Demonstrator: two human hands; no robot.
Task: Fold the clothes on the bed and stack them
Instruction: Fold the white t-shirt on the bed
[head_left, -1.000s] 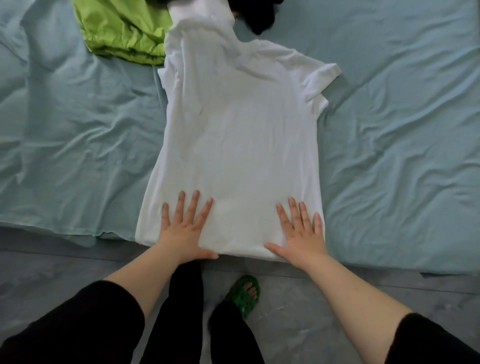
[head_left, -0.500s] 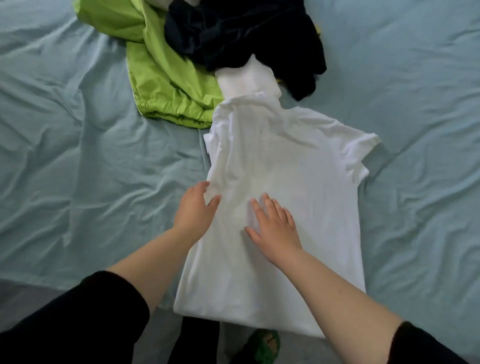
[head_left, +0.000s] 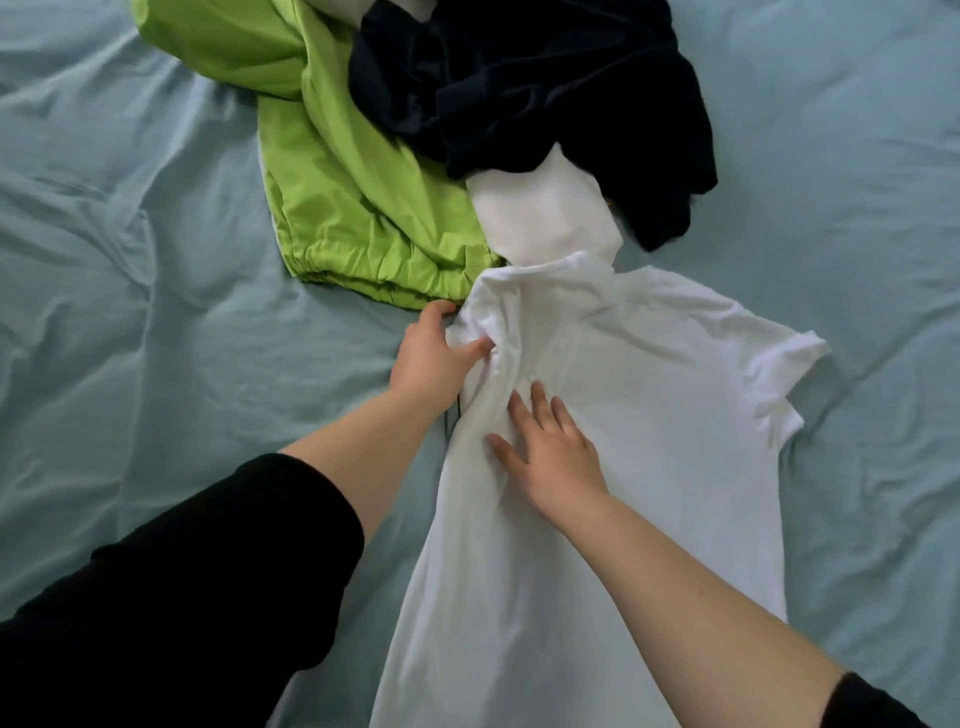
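The lower hem of the white short-sleeved cotton T-shirt (head_left: 649, 415) is cut off by the bottom edge of the view. Its sleeve on the left side is hidden, bunched into soft folds at the left hand (head_left: 431, 353). That hand's grip is closed on the gathered fabric, thumb pressed over it and fingers curled at the shirt's edge. The right hand (head_left: 550, 452) lies flat on the shirt's middle, its grip wide, fingers spread and holding nothing. The shirt lies lengthwise on the wrinkled pale blue-green bed sheet (head_left: 130, 312), its other sleeve out flat. At its collar a smooth white cloth (head_left: 545, 213) pokes from beneath a crumpled dark navy garment (head_left: 545, 93) — perhaps another shirt, though too little shows to tell. Touching the shirt's bunched shoulder is a shiny lime-green garment (head_left: 353, 208) with a gathered elastic hem — its top is cut off. Black sleeves (head_left: 182, 597) cover both upper arms.
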